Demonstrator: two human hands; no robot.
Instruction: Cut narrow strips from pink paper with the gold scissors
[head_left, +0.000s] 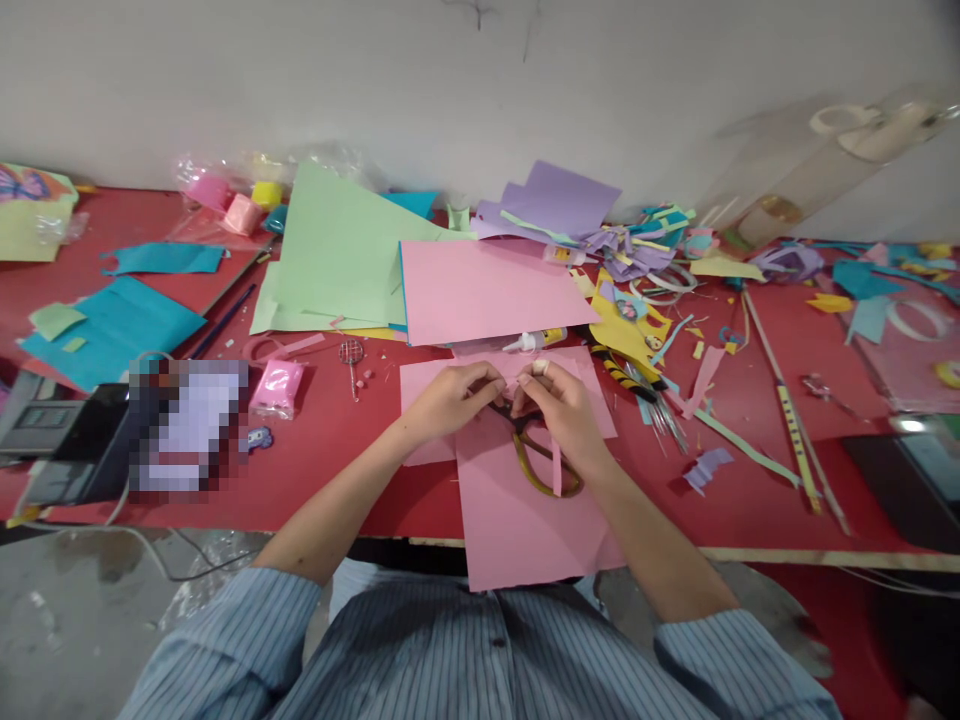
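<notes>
My left hand (469, 398) and my right hand (559, 405) meet above the pink paper sheets, thumbs and fingers pinched. Between the fingertips is a thin pink paper strip (556, 468), whose loose end seems to hang below my right hand; its upper part is mostly hidden. Under both hands lie scissors (523, 462) with olive-yellow handles, their blades covered by my fingers. They rest on a pink sheet (510, 540) that sticks out past the table's front edge. A glue bottle (536, 340) lies just beyond my fingertips.
Larger pink (487, 290) and green sheets (337, 250) lie behind. Black-and-yellow pliers (626, 375) and several metal tools are to the right, near paper scraps (630, 250). At left are a pink clay packet (277, 388), a wire whisk-like piece (351, 355) and a blurred-out screen (187, 425).
</notes>
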